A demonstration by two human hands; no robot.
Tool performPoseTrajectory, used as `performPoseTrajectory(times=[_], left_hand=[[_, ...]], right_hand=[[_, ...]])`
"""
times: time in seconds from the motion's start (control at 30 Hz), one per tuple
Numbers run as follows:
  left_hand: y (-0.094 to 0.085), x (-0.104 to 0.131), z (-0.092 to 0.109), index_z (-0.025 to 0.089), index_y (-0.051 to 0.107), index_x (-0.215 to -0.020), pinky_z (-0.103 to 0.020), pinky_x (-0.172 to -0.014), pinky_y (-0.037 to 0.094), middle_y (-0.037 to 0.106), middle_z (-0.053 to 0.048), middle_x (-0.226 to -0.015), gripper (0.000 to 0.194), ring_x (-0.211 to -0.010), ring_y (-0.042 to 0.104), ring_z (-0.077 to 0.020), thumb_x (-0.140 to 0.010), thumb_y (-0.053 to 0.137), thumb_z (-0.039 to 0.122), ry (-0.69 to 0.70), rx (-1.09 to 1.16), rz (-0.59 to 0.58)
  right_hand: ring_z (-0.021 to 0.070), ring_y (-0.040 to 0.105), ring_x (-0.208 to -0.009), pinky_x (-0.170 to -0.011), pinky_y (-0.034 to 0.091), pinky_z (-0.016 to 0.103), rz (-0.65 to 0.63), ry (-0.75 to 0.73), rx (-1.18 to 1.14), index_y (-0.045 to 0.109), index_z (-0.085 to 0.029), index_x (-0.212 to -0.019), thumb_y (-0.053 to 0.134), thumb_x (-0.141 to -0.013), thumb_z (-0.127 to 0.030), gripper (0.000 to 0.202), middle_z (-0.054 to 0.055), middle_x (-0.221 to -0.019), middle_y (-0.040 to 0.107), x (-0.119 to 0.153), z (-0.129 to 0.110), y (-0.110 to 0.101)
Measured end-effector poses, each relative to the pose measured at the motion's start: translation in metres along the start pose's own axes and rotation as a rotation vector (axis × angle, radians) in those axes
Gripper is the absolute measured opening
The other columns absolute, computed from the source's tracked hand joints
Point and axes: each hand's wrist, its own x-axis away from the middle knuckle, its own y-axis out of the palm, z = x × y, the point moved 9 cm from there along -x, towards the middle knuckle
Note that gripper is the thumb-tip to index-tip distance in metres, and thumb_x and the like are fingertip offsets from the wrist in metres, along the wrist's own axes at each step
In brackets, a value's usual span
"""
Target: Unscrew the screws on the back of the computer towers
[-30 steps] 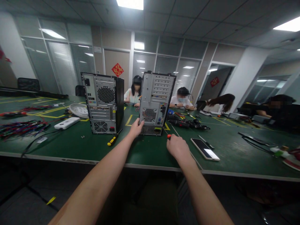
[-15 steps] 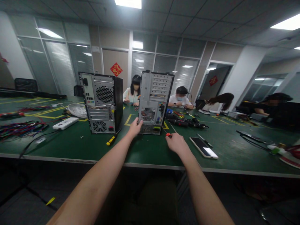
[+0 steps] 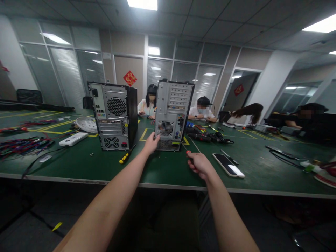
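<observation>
My left hand (image 3: pixel 151 142) grips the lower left edge of a computer case (image 3: pixel 168 101), which stands upright with its back panel toward me. The thumb lies on the back panel, and the other fingers are hidden along the side. My right hand (image 3: pixel 198 163) is closed around a screwdriver with a red handle (image 3: pixel 188 152). Its thin shaft points at the lower right edge of the case; whether the tip touches is too small to tell. A second computer case (image 3: pixel 112 117) stands to the left, with a yellow-and-black screwdriver (image 3: pixel 125 157) lying in front of it.
Right of my right hand lie a phone (image 3: pixel 224 163) and a thin tool (image 3: pixel 229 157). A white power strip (image 3: pixel 74 139), tangled wires (image 3: pixel 25 145) and small screws (image 3: pixel 91 154) are on the left. Black cables (image 3: pixel 217 138) lie behind the phone. Several people sit across the green table (image 3: pixel 168 171).
My right hand has turned on the red screwdriver handle, and its lower fingers now show. My left hand and both cases have stayed in place.
</observation>
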Motion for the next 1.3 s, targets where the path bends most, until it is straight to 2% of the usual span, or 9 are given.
performPoseTrajectory(times=[0.13, 0.23, 0.43, 0.67, 0.93, 1.13, 1.23, 1.3], left_hand=[[0.001, 0.000, 0.000, 0.020, 0.062, -0.096, -0.036, -0.091, 0.056, 0.073, -0.009, -0.102, 0.023, -0.097, 0.071, -0.0241, -0.094, 0.059, 0.043, 0.005, 0.012, -0.004], [0.001, 0.000, 0.001, 0.020, 0.060, -0.095, -0.036, -0.091, 0.056, 0.072, -0.009, -0.102, 0.023, -0.097, 0.071, -0.0239, -0.094, 0.059, 0.043, 0.020, 0.009, -0.008], [0.000, 0.001, 0.002, 0.021, 0.060, -0.096, -0.036, -0.093, 0.055, 0.073, -0.009, -0.103, 0.021, -0.098, 0.071, -0.0242, -0.095, 0.058, 0.042, 0.019, 0.003, -0.005], [0.000, 0.002, 0.003, 0.021, 0.061, -0.097, -0.035, -0.093, 0.055, 0.074, -0.009, -0.105, 0.019, -0.100, 0.071, -0.0246, -0.095, 0.058, 0.040, -0.002, 0.010, -0.007], [0.000, 0.001, 0.002, 0.021, 0.060, -0.095, -0.036, -0.095, 0.055, 0.074, -0.009, -0.102, 0.021, -0.102, 0.071, -0.0249, -0.095, 0.059, 0.041, 0.000, 0.019, -0.012], [0.001, 0.003, 0.002, 0.021, 0.061, -0.096, -0.033, -0.092, 0.054, 0.074, -0.008, -0.103, 0.023, -0.100, 0.070, -0.0237, -0.094, 0.060, 0.045, -0.022, 0.022, -0.013], [0.001, 0.004, 0.005, 0.021, 0.061, -0.097, -0.033, -0.091, 0.054, 0.074, -0.008, -0.105, 0.021, -0.100, 0.070, -0.0233, -0.095, 0.059, 0.042, -0.023, 0.003, -0.018], [0.001, 0.004, 0.007, 0.021, 0.061, -0.098, -0.032, -0.091, 0.054, 0.075, -0.007, -0.107, 0.020, -0.101, 0.070, -0.0231, -0.095, 0.059, 0.040, -0.020, 0.006, -0.021]], right_hand=[[0.0035, 0.031, -0.037, -0.031, 0.014, 0.013, -0.130, 0.104, -0.435, 0.056, -0.016, -0.088, 0.049, -0.105, -0.028, 0.022, -0.006, -0.057, 0.047, 0.002, 0.009, 0.011], [0.0030, 0.030, -0.037, -0.029, 0.015, 0.013, -0.175, 0.140, -0.573, 0.057, -0.016, -0.089, 0.048, -0.105, -0.027, 0.022, -0.005, -0.057, 0.047, 0.002, 0.012, 0.018], [0.0029, 0.030, -0.036, -0.029, 0.016, 0.012, -0.207, 0.171, -0.658, 0.056, -0.016, -0.090, 0.050, -0.105, -0.028, 0.020, -0.005, -0.059, 0.047, 0.003, 0.015, 0.026], [0.0024, 0.027, -0.036, -0.027, 0.016, 0.011, -0.308, 0.233, -0.805, 0.057, -0.015, -0.092, 0.041, -0.106, -0.026, 0.024, -0.006, -0.061, 0.044, 0.007, 0.010, 0.030], [0.0035, 0.028, -0.037, -0.028, 0.017, 0.011, -0.379, 0.223, -0.955, 0.057, -0.016, -0.095, 0.039, -0.104, -0.024, 0.021, -0.005, -0.063, 0.043, 0.009, 0.009, 0.038], [0.0029, 0.030, -0.038, -0.030, 0.016, 0.011, -0.300, 0.175, -0.904, 0.049, -0.019, -0.083, 0.042, -0.097, -0.023, 0.016, -0.003, -0.063, 0.050, 0.016, 0.019, 0.038], [0.0050, 0.036, -0.038, -0.031, 0.016, 0.014, -0.237, 0.059, -0.680, 0.049, -0.021, -0.085, 0.051, -0.090, -0.025, 0.007, -0.001, -0.066, 0.058, 0.021, 0.020, 0.035], [0.0064, 0.041, -0.038, -0.032, 0.016, 0.015, -0.172, -0.060, -0.434, 0.051, -0.022, -0.090, 0.058, -0.086, -0.029, 0.011, -0.002, -0.068, 0.063, 0.026, 0.017, 0.032]])
